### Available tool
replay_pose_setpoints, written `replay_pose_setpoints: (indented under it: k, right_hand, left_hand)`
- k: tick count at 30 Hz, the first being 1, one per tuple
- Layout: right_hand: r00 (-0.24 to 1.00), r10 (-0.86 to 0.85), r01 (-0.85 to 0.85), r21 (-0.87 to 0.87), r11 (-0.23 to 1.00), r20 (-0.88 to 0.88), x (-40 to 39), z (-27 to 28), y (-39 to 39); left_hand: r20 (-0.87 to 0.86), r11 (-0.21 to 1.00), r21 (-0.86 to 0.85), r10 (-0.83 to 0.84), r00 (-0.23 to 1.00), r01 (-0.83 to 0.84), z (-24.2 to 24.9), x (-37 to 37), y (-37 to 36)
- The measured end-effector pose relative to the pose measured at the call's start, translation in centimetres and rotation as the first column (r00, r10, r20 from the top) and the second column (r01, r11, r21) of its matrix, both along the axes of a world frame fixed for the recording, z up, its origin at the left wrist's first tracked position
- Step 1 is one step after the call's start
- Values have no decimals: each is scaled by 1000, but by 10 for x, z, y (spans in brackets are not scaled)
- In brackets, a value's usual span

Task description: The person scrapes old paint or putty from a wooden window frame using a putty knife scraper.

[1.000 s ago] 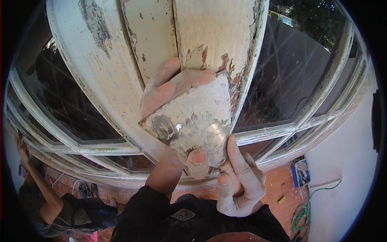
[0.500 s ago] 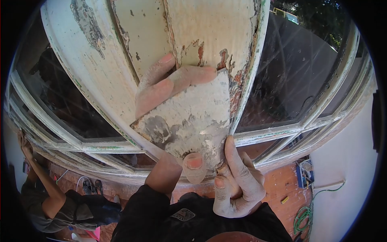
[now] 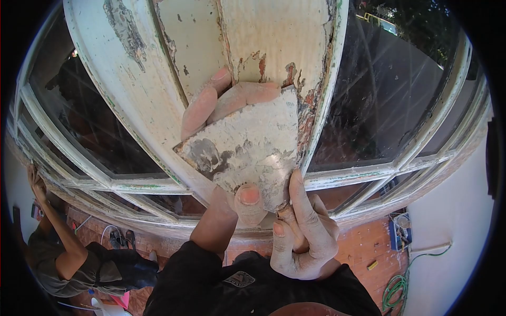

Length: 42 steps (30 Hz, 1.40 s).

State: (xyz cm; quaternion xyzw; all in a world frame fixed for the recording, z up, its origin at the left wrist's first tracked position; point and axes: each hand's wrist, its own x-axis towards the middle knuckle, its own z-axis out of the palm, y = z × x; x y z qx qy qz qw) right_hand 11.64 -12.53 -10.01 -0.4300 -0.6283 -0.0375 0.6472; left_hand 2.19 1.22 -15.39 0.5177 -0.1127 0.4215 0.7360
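A wide putty knife (image 3: 258,150) with a smeared, whitish-grey blade is held in front of a weathered door. My left hand (image 3: 226,179) grips the blade, its thumb on the near face and its fingers behind the upper edge. Dust coats those fingers. My right hand (image 3: 305,237) is closed around the short wooden handle (image 3: 291,221), with the index finger along the blade's lower right side. Directly behind the blade, the cream door (image 3: 279,37) has flaking paint and reddish bare patches near its right edge.
Glass panes (image 3: 379,100) in white frames flank the door. At lower left, another person (image 3: 74,258) reaches up to the frame. A blue toolbox (image 3: 400,231) and a coiled green hose (image 3: 395,289) lie on the tiled floor (image 3: 361,250) at right.
Both hands and the putty knife have shifted slightly up in the view, the right hand also a little left. The grip on the blade and handle stays the same.
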Motion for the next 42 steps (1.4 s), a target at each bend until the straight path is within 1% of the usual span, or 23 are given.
replay_pose_setpoints:
  k: [2, 3, 5, 6, 8, 9, 11, 13, 15, 16, 18, 23, 26, 29, 31, 35, 37, 38, 39, 42]
  right_hand:
    - [999, 17, -15, 54, 998, -33, -1, -3, 7]
    - [999, 23, -20, 71, 997, -45, -1, -4, 9]
    - [999, 11, -5, 142, 990, -43, 0, -1, 15]
    - [999, 10, -4, 137, 991, -46, 3, 2, 19]
    - [999, 15, -7, 159, 987, -48, 9, 7, 22]
    - [999, 18, -10, 168, 986, -45, 11, 9, 22]
    - [1000, 12, -9, 111, 994, -23, 11, 8, 17]
    - [999, 29, -24, 145, 989, -33, 9, -2, 12]
    - [999, 38, -36, 78, 996, -32, 7, -6, 6]
    - [999, 34, -32, 59, 998, -30, 7, -6, 5]
    - [999, 32, -32, 38, 999, -21, 7, -7, 4]
    - [999, 40, -40, 10, 999, 4, 11, 2, 1]
    - [999, 25, -23, -45, 999, 45, 12, 2, -3]
    - [1000, 21, -21, -5, 1000, 15, 12, 2, -2]
    - [999, 24, -23, -29, 999, 27, 13, 5, -3]
    - [999, 34, -34, -18, 999, 3, 16, 7, 0]
    - [998, 30, -27, -54, 998, 54, 23, 15, 2]
    - [1000, 16, -16, -21, 1000, 19, 20, 18, 5]
    - [1000, 17, -16, -21, 1000, 20, 21, 18, 6]
    - [998, 35, -37, 27, 999, 55, 24, 13, 10]
  left_hand:
    - [20, 995, 29, 96, 995, -97, 4, 0, 1]
    - [35, 983, 57, 175, 984, -177, 8, 1, 0]
    - [79, 921, 143, 354, 932, -362, 16, 4, -6]
    - [102, 890, 181, 406, 908, -418, 22, 7, -9]
    - [123, 851, 213, 463, 878, -479, 28, 12, -9]
    - [126, 852, 215, 461, 879, -478, 28, 14, -8]
    - [105, 900, 174, 385, 917, -398, 23, 15, -3]
    - [64, 965, 96, 238, 969, -243, 13, 10, 2]
    - [21, 995, 32, 98, 995, -99, -1, 2, 2]
    - [8, 999, 11, 43, 999, -43, -7, -1, 1]
    - [-9, 1000, -10, -17, 1000, 16, -11, -4, 0]
    - [3, 998, -19, -66, 998, 66, -11, -4, 3]
    - [3, 996, -23, -89, 996, 89, -13, -4, 2]
    - [4, 995, -21, -93, 996, 93, -13, -4, 1]
    - [9, 998, -13, -66, 998, 66, -11, -5, 1]
    - [51, 992, 36, 117, 992, -118, 3, -2, 3]
    - [62, 984, 64, 161, 985, -165, 8, 3, 1]
    - [61, 985, 69, 157, 986, -161, 8, 5, -1]
    - [63, 986, 74, 142, 988, -147, 8, 7, -2]
    - [50, 999, 42, 27, 998, -29, 5, 8, 0]
